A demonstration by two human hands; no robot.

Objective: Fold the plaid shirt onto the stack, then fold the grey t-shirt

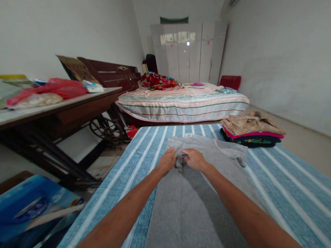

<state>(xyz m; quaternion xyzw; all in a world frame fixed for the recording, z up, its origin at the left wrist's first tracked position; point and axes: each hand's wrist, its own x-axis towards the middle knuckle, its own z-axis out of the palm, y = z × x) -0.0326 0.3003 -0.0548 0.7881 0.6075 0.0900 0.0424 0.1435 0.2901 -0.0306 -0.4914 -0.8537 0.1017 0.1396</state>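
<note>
A grey T-shirt (176, 206) lies spread on the blue-and-white striped bed cover (134, 172), its collar end pointing away from me. One short sleeve sticks out at the right; the left side looks folded inward. My left hand (167, 160) pinches the cloth near the upper left of the shirt. Just to its right, my right hand (196, 159) is closed on the same bunched part. Between the two hands, a crumpled, darker bit of fabric shows. The fingertips are partly hidden by the hands.
A stack of folded clothes (253, 129) sits at the far right of the near bed. Beyond stands a second bed (186, 106) with a red floral quilt (160, 81). At left are a sewing-machine table (90, 100) and a blue package (33, 206).
</note>
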